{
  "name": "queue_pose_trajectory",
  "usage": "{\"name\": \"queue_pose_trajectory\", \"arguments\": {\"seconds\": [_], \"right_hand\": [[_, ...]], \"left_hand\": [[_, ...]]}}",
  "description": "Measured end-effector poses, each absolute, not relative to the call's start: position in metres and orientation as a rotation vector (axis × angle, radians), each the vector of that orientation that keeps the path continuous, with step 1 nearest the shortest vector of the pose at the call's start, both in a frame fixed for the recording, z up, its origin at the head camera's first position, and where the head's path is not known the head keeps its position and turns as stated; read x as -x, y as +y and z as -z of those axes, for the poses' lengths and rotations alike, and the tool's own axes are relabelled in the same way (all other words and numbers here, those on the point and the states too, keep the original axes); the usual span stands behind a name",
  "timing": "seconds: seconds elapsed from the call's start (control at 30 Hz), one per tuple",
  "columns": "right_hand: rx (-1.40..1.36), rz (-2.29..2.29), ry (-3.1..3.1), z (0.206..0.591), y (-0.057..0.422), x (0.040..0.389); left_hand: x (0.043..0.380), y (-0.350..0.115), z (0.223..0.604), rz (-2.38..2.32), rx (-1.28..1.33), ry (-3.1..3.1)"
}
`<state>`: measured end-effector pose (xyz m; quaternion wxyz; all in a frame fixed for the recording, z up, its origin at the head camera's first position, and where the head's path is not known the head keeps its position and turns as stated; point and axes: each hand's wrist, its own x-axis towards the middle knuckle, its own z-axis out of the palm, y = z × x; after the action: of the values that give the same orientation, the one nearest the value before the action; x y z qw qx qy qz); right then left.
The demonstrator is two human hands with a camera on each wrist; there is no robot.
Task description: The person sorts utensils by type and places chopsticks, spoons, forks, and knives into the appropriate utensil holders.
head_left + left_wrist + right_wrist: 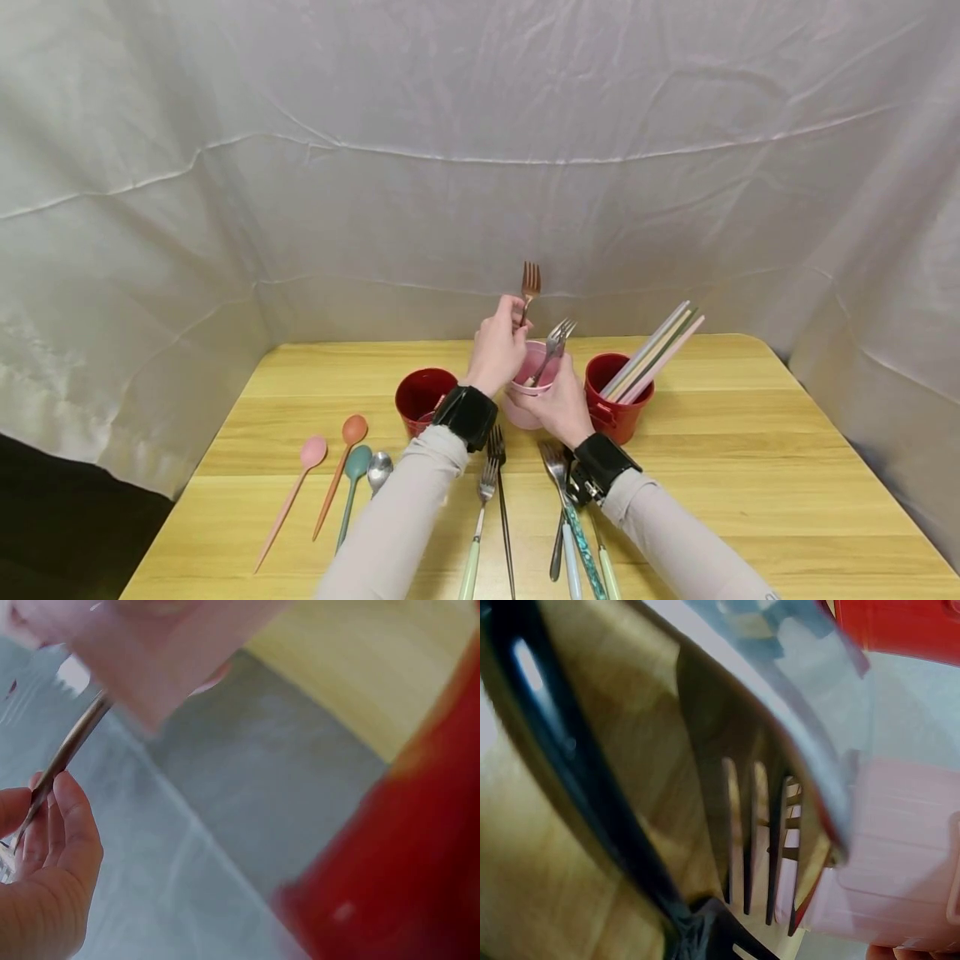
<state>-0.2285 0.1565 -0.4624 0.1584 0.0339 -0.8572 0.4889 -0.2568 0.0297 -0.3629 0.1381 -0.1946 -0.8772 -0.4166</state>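
Observation:
In the head view my left hand [497, 346] pinches a copper-coloured fork [531, 282], tines up, above a pink bucket [523, 414]. The left wrist view has the fork's handle [79, 735] slanting from the fingers toward the bucket. My right hand [561, 404] grips the right side of that bucket, its thumb across the front. Inside the bucket, silver forks [553, 340] lean with tines up toward the right. In the right wrist view, the pink bucket [900, 855] is at the right, with only a few fingertips showing beneath it.
A red bucket [423, 396] stands left of the pink one; another red bucket [621, 417] on the right holds several pastel sticks [652, 354]. Several spoons [354, 429] lie on the table's left. More forks [487, 479] lie in front, some under the right wrist. Grey cloth [480, 208] hangs behind.

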Motion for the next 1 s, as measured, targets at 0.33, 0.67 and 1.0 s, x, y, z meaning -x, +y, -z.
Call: {"name": "queue_pose_trajectory", "arguments": {"seconds": [0.33,0.67,1.0], "right_hand": [[-0.122,-1.385,-2.439,0.463,0.157,0.229],[-0.088,-1.366,-2.470,0.462,0.157,0.229],[-0.140,-1.328,-2.432,0.463,0.158,0.231]], "left_hand": [[0.252,0.036,0.379,1.043,0.521,-2.683],[0.245,0.039,0.378,0.979,0.495,-2.708],[0.230,0.033,0.379,0.910,0.552,-2.668]]}}
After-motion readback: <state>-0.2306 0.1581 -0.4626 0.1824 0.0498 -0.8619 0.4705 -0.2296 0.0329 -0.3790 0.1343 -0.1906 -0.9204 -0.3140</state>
